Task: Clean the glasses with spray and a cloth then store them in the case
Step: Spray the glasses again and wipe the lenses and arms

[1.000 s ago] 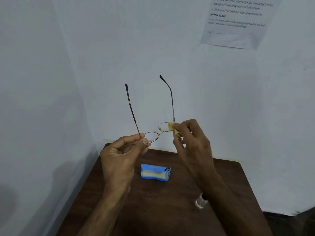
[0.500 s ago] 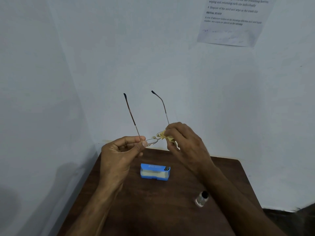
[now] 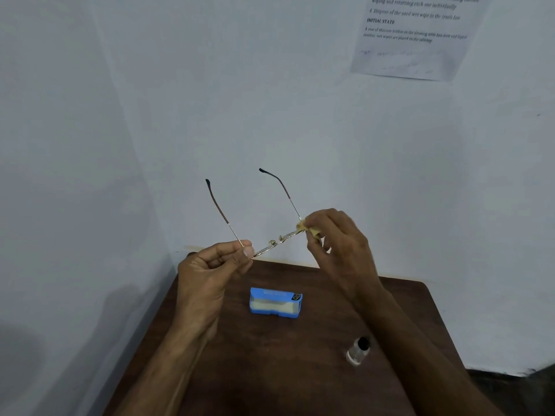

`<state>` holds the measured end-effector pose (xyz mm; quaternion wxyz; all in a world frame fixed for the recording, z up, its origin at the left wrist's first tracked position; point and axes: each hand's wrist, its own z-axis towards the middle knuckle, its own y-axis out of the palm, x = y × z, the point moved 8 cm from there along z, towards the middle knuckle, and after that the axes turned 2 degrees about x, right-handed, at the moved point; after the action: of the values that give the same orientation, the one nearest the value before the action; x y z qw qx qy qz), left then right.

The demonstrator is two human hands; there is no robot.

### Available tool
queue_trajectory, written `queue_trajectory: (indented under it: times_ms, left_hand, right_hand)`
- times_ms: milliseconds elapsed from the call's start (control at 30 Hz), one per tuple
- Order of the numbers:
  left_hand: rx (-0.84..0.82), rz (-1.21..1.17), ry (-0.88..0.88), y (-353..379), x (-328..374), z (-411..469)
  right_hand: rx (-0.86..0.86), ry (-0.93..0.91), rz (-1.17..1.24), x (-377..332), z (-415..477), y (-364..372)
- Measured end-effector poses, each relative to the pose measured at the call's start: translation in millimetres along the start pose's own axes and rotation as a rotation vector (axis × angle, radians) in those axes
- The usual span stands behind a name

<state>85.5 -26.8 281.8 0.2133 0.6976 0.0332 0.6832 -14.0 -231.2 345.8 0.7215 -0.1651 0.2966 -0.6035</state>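
Observation:
Thin gold-rimmed glasses (image 3: 271, 246) hang in the air above the table's far edge, both temple arms open and pointing up. My left hand (image 3: 214, 273) pinches the left rim at its hinge. My right hand (image 3: 336, 244) presses a small yellow cloth (image 3: 309, 229) onto the right lens, which the cloth and fingers hide. A blue glasses case (image 3: 274, 303) lies on the dark brown table (image 3: 270, 370) below the glasses. A small clear spray bottle (image 3: 358, 351) with a black top stands near my right forearm.
The table sits in a corner between two pale walls. A printed paper sheet (image 3: 414, 37) is taped to the back wall at upper right. The floor shows dark at the lower right.
The glasses have tilted flatter, so the lenses now appear edge-on and the temple tips lean left. My right hand has kept the cloth on the right lens while shifting slightly.

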Motion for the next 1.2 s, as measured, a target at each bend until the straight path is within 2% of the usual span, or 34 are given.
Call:
queue_trajectory:
  times_ms: [200, 400, 667, 833, 1000, 1200]
  left_hand:
    - [-0.017, -0.097, -0.127, 5.9, -15.5, -0.4]
    - [-0.036, -0.173, -0.215, 15.5, -24.3, -5.8]
    - [-0.034, -0.176, -0.225, 19.6, -19.1, -9.1]
    - [-0.033, -0.221, -0.265, 29.7, -21.9, -13.3]
    - [-0.056, -0.328, -0.344, 40.6, -23.2, -21.6]
    - [-0.035, -0.399, -0.422, 47.8, -29.5, -30.0]
  right_hand:
    - [-0.076, -0.152, 0.008, -38.5, -13.1, 10.3]
    - [0.003, -0.063, 0.022, -27.8, -9.0, 0.9]
    - [0.137, 0.069, 0.228, -35.4, -17.7, -3.9]
    - [0.113, -0.108, 0.153, -66.1, -28.7, 3.0]
    - [0.234, 0.057, 0.178, -45.4, -22.2, -9.5]
    - [0.158, -0.078, 0.135, -70.4, -37.7, -0.2]
